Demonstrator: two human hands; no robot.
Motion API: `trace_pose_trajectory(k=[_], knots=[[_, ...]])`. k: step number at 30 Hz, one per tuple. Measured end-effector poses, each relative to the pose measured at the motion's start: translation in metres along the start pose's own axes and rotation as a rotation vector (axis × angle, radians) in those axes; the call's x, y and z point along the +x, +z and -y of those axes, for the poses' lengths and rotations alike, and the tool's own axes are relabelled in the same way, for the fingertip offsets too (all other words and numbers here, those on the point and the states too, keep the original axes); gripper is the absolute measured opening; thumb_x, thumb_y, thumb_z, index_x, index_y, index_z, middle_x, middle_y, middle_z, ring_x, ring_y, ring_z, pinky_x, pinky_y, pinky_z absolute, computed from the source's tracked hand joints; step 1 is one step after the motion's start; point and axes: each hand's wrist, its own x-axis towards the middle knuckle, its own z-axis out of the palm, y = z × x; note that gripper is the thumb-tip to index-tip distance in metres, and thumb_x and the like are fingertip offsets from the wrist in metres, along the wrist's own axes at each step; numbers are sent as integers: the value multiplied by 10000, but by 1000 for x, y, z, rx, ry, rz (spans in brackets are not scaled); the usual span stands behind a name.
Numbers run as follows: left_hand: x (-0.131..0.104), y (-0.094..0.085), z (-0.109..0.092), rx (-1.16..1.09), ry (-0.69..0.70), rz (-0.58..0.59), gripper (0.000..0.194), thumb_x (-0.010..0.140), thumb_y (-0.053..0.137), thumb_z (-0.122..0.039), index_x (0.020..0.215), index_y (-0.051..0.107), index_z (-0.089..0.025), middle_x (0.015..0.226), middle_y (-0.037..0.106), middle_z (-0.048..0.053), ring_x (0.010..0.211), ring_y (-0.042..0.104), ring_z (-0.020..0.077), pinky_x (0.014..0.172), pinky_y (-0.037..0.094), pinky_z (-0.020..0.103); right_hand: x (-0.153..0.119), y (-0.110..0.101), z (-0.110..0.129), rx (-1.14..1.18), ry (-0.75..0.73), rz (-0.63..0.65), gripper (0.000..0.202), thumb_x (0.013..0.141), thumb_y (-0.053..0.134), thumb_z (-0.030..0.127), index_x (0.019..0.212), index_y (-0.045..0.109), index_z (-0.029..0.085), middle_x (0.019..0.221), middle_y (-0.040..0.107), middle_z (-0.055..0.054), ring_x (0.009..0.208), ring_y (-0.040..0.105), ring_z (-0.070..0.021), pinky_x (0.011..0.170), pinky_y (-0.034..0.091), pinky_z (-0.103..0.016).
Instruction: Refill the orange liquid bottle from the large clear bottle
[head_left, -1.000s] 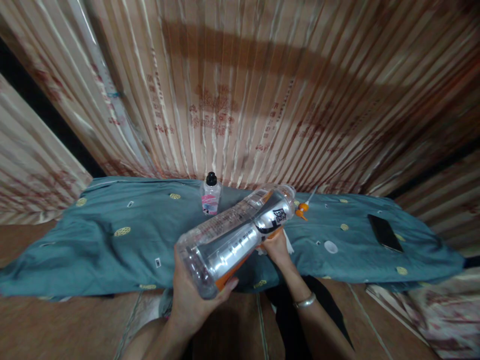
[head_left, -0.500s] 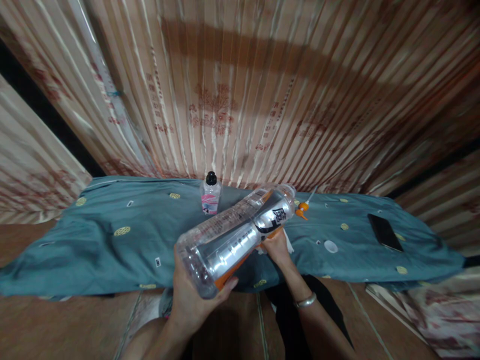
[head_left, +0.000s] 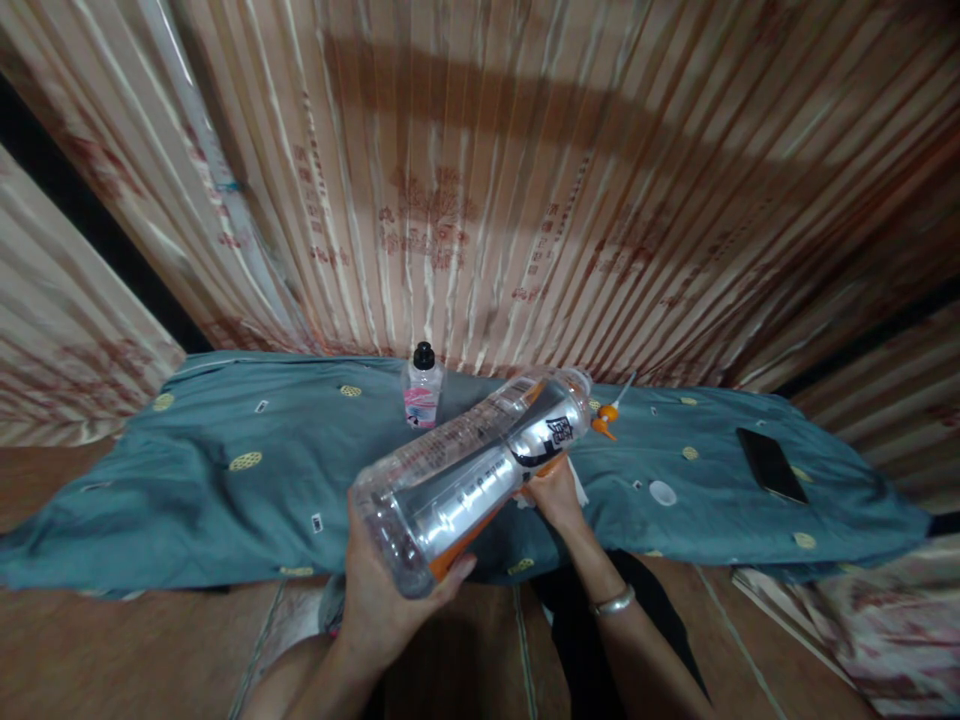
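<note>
A large clear plastic bottle [head_left: 465, 480] with a silver and orange label is tilted, its capless mouth up to the right. My left hand [head_left: 382, 590] is closed round its base, with the thumb along the lower side. Under the bottle's upper half, my right hand [head_left: 551, 495] is closed on a white tissue [head_left: 578, 484], pressed close to the label; the bottle hides most of its fingers. Just past the mouth lies an orange pump head [head_left: 606, 418] with a pale tube. A small clear bottle [head_left: 423, 390] with a black cap and pink label stands behind.
Teal patterned cloth [head_left: 210, 500] covers the low surface before me. A white round cap [head_left: 662, 492] and a black phone [head_left: 771, 464] lie on its right part. A pleated curtain [head_left: 450, 180] hangs right behind it. My knees are below the front edge.
Almost nothing differs. Both hands and the large bottle keep the same place, and the view has shifted very slightly.
</note>
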Motion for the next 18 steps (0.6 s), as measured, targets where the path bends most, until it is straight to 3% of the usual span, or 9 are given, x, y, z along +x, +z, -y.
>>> trace_pose_trajectory(k=[9, 15, 18], knots=[[0, 1, -4, 6, -19, -40, 802, 526, 898, -397, 1224, 546, -220, 1251, 742, 104, 1214, 715, 335, 1168, 511, 500, 3, -8, -9, 20, 2, 78, 1008, 571, 970, 539, 1381, 488, 185, 1300, 743, -158, 1173, 740, -350, 1071, 575, -516], [2, 1, -4, 28, 12, -50, 805, 532, 884, -409, 1245, 567, -212, 1243, 740, 100, 1204, 718, 329, 1169, 510, 488, 8, -22, -5, -11, 61, 161, 938, 520, 995, 538, 1299, 564, 240, 1259, 769, -112, 1162, 744, -357, 1041, 589, -514], [2, 1, -2, 19, -2, -41, 843, 529, 890, -416, 1272, 555, -203, 1243, 747, 107, 1201, 719, 334, 1176, 503, 498, 12, -35, -5, -60, 111, 217, 971, 490, 1007, 556, 1302, 575, 246, 1297, 758, -124, 1239, 706, -390, 1107, 536, -566]])
